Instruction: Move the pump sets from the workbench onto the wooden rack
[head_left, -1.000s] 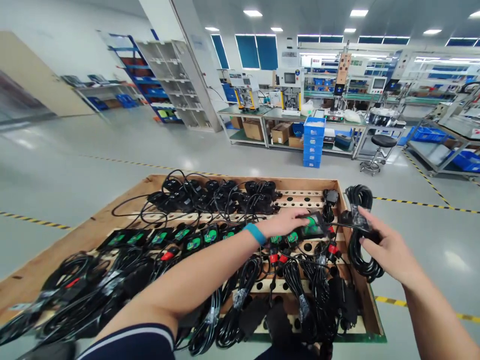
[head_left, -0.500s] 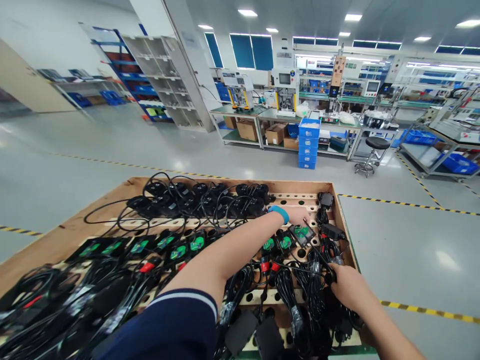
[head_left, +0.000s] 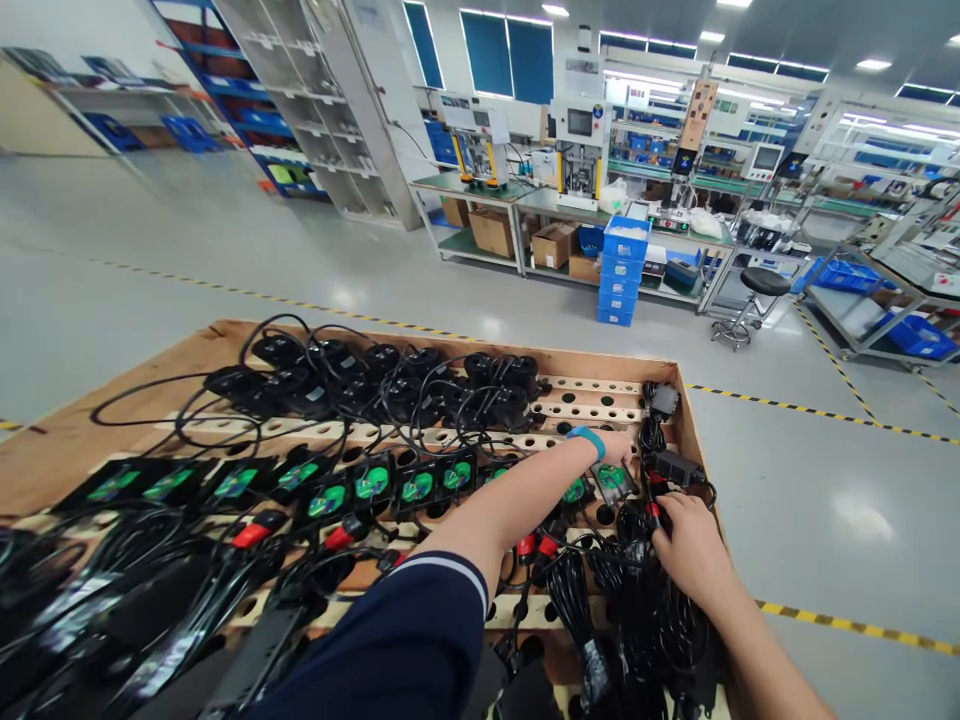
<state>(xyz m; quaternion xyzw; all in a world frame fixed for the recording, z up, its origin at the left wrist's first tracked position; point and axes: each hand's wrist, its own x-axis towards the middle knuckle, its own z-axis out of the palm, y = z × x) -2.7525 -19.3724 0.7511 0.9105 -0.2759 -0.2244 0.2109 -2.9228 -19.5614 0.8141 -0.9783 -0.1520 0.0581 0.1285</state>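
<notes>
My left hand, with a blue band at its wrist, reaches to the right end of a row of green-faced square pieces. Its fingers are closed and point down at the edge of the last green-faced piece; what they hold, if anything, is hidden. Closer to the box's right wall, my right hand has its thumb and fingers closed round a red-and-black connector. Bundled black cables lie below it. A black adapter block rests just beyond its fingers.
A large wooden box with perforated slats surrounds everything. Round black units with looped cables fill its far left. More cable bundles lie at the near left. Beyond stand stacked blue bins, a stool and workbenches.
My right hand has moved forward from the dark cables to the red-and-black connector. My left hand has shifted slightly right and down beside the green-faced piece. The view has tilted and shifted.
</notes>
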